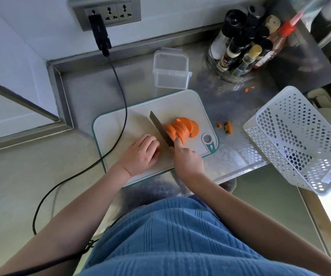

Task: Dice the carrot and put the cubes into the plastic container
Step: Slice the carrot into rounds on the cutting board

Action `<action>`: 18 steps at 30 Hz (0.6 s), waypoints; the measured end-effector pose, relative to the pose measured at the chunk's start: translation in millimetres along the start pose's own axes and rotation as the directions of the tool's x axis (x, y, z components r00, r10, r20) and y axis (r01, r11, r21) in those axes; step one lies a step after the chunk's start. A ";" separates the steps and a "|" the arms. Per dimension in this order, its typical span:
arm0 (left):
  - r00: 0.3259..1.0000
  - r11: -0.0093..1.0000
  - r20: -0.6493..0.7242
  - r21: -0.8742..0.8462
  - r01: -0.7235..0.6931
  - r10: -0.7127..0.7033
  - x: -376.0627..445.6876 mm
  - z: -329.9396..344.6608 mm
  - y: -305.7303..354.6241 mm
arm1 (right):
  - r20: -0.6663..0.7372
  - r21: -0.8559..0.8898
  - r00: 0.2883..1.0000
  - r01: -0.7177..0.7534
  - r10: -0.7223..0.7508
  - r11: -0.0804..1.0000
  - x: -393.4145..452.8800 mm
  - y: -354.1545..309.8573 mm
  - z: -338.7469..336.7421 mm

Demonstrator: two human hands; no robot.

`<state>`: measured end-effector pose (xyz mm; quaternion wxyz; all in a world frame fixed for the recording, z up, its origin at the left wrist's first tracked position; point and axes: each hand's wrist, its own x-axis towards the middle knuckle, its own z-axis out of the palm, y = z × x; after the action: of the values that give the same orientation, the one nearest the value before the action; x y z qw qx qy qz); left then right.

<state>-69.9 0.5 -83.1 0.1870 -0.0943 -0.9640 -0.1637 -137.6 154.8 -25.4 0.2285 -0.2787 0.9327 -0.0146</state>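
Centrally, right hand (pixel 188 160) fingers wrapped round knife (pixel 160 129) beside carrot slices (pixel 182 128), left hand (pixel 143 154) fingers curled on cutting board (pixel 120 124), bottle labels unreadable.

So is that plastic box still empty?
Empty. The clear container stands open behind the cutting board, with nothing orange inside; the carrot slices are all still on the board.

Steel counter (pixel 240 156) against white wall (pixel 31 26); 3-socket outlet (pixel 109 12).
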 end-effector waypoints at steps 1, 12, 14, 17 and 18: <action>1.000 1.000 -0.002 0.008 -0.003 0.003 0.1 -0.1 -0.1 | 0.001 0.006 1.000 0.002 -0.002 1.000 -0.8 2.8 -0.8; 0.998 1.000 0.065 -0.009 0.012 -0.011 -11.1 -5.8 -1.4 | -0.065 0.378 0.994 -0.056 0.087 0.924 -16.2 6.2 -25.2; 0.999 1.000 0.037 0.029 -0.007 0.006 -13.5 -4.4 -1.4 | -0.021 0.360 0.999 -0.016 0.025 0.933 -17.3 5.0 -27.5; 0.999 0.998 0.033 0.059 -0.019 0.017 -12.1 -2.7 -1.4 | -0.011 0.281 0.998 0.066 -0.065 0.957 -21.4 -0.3 -29.1; 0.999 0.998 0.043 0.054 -0.013 0.011 -11.9 -2.4 -1.9 | -0.008 0.249 0.996 0.089 -0.090 0.964 -22.5 -2.5 -28.5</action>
<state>-58.7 -3.5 -86.1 0.1699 -0.0984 -0.9713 -0.1345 -132.0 161.7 9.9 0.2622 -0.2898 0.9095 -0.1415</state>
